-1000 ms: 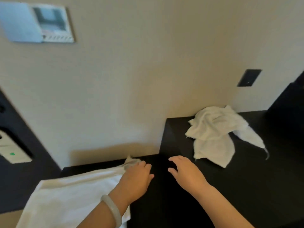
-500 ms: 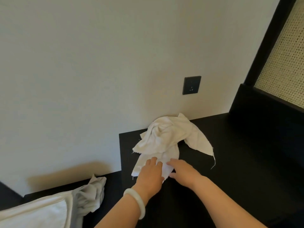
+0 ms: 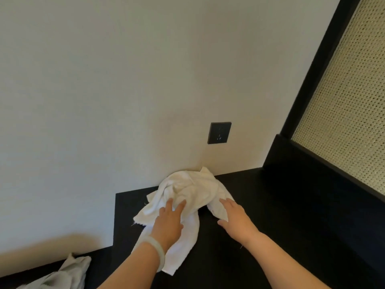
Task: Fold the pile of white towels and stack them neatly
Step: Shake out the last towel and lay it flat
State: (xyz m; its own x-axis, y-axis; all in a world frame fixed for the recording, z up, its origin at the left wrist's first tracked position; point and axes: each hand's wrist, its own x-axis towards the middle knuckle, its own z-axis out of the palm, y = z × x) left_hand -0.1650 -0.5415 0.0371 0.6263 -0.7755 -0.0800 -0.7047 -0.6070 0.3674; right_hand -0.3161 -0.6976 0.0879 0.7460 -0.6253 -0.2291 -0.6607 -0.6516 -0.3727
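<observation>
A crumpled pile of white towels [image 3: 191, 190] lies on the black counter [image 3: 270, 236] against the wall. My left hand [image 3: 168, 222], with a pale bangle on its wrist, rests flat on the pile's left front part, fingers straight. Straight fingers of my right hand [image 3: 233, 215] touch the pile's right flap. A strip of towel hangs toward me below my left wrist. Another white towel [image 3: 68, 274] shows at the bottom left edge, partly out of frame.
A black wall socket [image 3: 219, 132] sits above the pile. A black frame with a woven cane panel [image 3: 343, 111] rises at the right. The counter steps down at its left end toward a lower black surface [image 3: 100, 257].
The view has swung right, away from the folded towel at the left. Both hands have moved from the bare counter onto the crumpled pile and now spread apart over it.
</observation>
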